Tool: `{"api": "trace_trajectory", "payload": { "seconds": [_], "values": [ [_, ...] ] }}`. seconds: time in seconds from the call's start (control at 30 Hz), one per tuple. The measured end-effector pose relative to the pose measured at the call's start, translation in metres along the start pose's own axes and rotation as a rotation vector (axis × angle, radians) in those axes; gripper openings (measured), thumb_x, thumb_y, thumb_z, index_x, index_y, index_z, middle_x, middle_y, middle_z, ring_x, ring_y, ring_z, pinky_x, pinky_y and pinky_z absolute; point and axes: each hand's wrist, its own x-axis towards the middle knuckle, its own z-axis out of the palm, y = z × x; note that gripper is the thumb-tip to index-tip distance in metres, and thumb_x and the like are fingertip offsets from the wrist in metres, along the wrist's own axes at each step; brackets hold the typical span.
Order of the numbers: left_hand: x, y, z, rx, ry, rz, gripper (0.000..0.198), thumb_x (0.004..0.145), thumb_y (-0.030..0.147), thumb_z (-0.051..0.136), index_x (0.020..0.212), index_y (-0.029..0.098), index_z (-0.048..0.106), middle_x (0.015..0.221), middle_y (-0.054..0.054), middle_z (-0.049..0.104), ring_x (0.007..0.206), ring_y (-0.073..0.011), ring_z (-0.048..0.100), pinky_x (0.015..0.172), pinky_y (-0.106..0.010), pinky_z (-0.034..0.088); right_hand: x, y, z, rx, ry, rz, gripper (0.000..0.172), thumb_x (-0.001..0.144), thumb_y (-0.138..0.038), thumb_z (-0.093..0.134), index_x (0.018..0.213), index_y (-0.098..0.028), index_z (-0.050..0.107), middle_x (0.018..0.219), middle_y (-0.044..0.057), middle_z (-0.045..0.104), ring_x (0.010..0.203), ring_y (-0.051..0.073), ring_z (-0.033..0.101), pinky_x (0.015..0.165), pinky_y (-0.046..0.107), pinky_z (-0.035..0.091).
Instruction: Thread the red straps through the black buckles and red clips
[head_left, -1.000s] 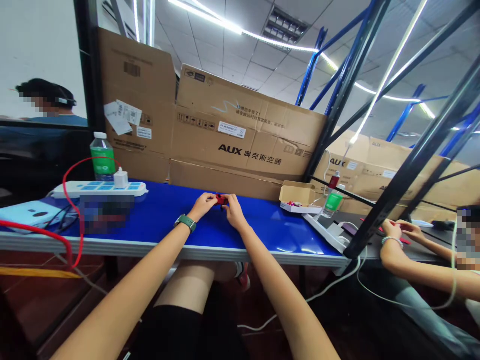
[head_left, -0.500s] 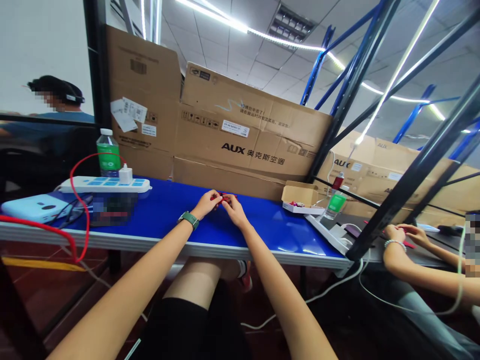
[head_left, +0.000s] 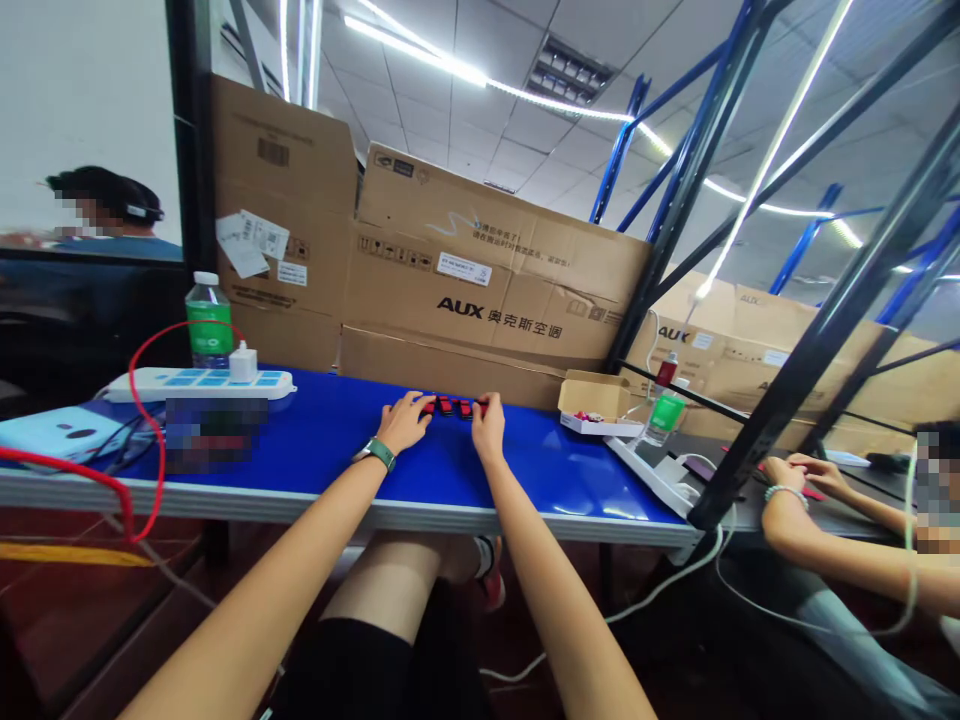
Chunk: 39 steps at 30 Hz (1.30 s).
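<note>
Newly drawn apart near the centre of the frame, after a close two-handed hold on something small and red half a second ago: left hand (head_left: 403,424) and right hand (head_left: 489,428), with a short row of red-and-black pieces (head_left: 445,406) between them on the blue desk (head_left: 562,465). Judging by that gap, seemingly a shift from handling everything bunched together to spacing it out. Loosely fanned on the left, palm down, fingertips over the leftmost piece; half-curled on the right, around the rightmost. Unclear at this angle: any firm grip on either end. Hidden behind fingers: both ends of the row. Too small to read: any join, leaving loose blocks or one linked item equally possible. Blurred out at left of the desk: a dark item (head_left: 214,435). Cut off at the right edge: a co-worker (head_left: 825,545), with something reddish at the fingertips, too small to identify.
</note>
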Motion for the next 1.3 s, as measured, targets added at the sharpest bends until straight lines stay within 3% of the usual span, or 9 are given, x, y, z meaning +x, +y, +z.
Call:
{"api": "trace_trajectory", "payload": {
  "seconds": [0.07,0.17,0.23,0.47,0.67,0.83,0.93,1.1,1.3],
  "values": [
    [-0.001,0.001,0.003,0.075,-0.147,0.031,0.047,0.096,0.04,0.049,0.142,0.035,0.054,0.158,-0.009,0.042,0.137,-0.0343,0.046,0.113,-0.062,0.027,0.007,0.011,-0.007,-0.071,0.098,0.182,0.021,0.089,-0.026,0.048,0.107,-0.018,0.055,0.106,0.013,0.066,0.1,0.025,0.063,0.093,0.037,0.049],
    [0.0,0.001,0.007,0.122,-0.314,0.001,0.049,0.099,0.049,0.04,0.145,0.036,0.051,0.162,-0.007,0.036,0.141,-0.0367,0.041,0.113,-0.068,0.02,0.018,0.025,-0.011,-0.101,-0.052,0.481,0.026,0.082,-0.017,0.05,0.105,-0.016,0.062,0.103,0.013,0.07,0.097,0.023,0.067,0.092,0.034,0.05],
    [0.001,0.0,0.007,0.133,-0.347,-0.004,0.051,0.099,0.051,0.037,0.146,0.038,0.05,0.164,-0.006,0.031,0.143,-0.0377,0.038,0.113,-0.069,0.019,0.028,0.029,-0.01,-0.081,-0.131,0.52,0.03,0.076,-0.012,0.049,0.1,-0.015,0.067,0.094,0.01,0.072,0.083,0.021,0.069,0.083,0.031,0.054],
    [-0.004,0.005,0.005,0.152,-0.328,-0.02,0.056,0.098,0.055,0.034,0.15,0.037,0.044,0.166,-0.01,0.027,0.14,-0.0401,0.042,0.11,-0.066,0.026,0.052,0.033,-0.005,-0.035,-0.257,0.31,0.041,0.085,-0.018,0.049,0.125,-0.018,0.06,0.107,0.005,0.071,0.067,0.013,0.066,0.062,0.023,0.052],
    [0.008,0.004,-0.004,0.163,-0.32,-0.013,0.064,0.094,0.056,0.044,0.15,0.026,0.04,0.147,-0.021,0.048,0.129,-0.0405,0.052,0.103,-0.06,0.036,0.033,0.042,-0.01,-0.531,-0.248,0.283,0.031,0.091,-0.016,0.052,0.118,-0.02,0.067,0.114,0.013,0.066,0.091,0.02,0.068,0.081,0.029,0.05],
    [0.031,-0.032,-0.028,0.127,-0.236,0.159,0.05,0.096,0.046,0.045,0.14,0.025,0.053,0.142,-0.016,0.055,0.129,-0.0331,0.055,0.11,-0.05,0.034,0.031,0.037,-0.014,-0.614,-0.281,0.131,0.042,0.094,-0.014,0.043,0.131,-0.022,0.061,0.126,0.014,0.06,0.107,0.024,0.063,0.089,0.033,0.047],
    [0.028,-0.063,-0.034,0.137,-0.168,0.103,0.047,0.097,0.042,0.04,0.137,0.026,0.058,0.15,-0.013,0.053,0.139,-0.0306,0.047,0.117,-0.05,0.026,0.03,0.035,-0.011,-0.632,-0.4,0.038,0.038,0.097,-0.021,0.043,0.129,-0.025,0.062,0.131,0.012,0.06,0.118,0.027,0.058,0.095,0.039,0.045],
    [0.019,-0.093,-0.028,0.12,-0.349,-0.031,0.052,0.092,0.046,0.047,0.139,0.029,0.06,0.155,-0.008,0.047,0.145,-0.0288,0.041,0.118,-0.045,0.028,0.026,0.032,-0.007,-0.629,-0.539,0.126,0.031,0.099,-0.03,0.045,0.124,-0.022,0.061,0.13,0.012,0.063,0.118,0.027,0.058,0.097,0.041,0.043],
    [0.019,-0.095,-0.027,0.038,-0.332,-0.018,0.055,0.087,0.049,0.052,0.135,0.026,0.064,0.152,-0.01,0.051,0.143,-0.0295,0.044,0.117,-0.043,0.032,0.024,0.032,-0.018,-0.556,-0.321,0.179,0.037,0.097,-0.021,0.042,0.132,-0.018,0.056,0.132,0.016,0.06,0.124,0.026,0.054,0.102,0.041,0.041]
  ]
}}
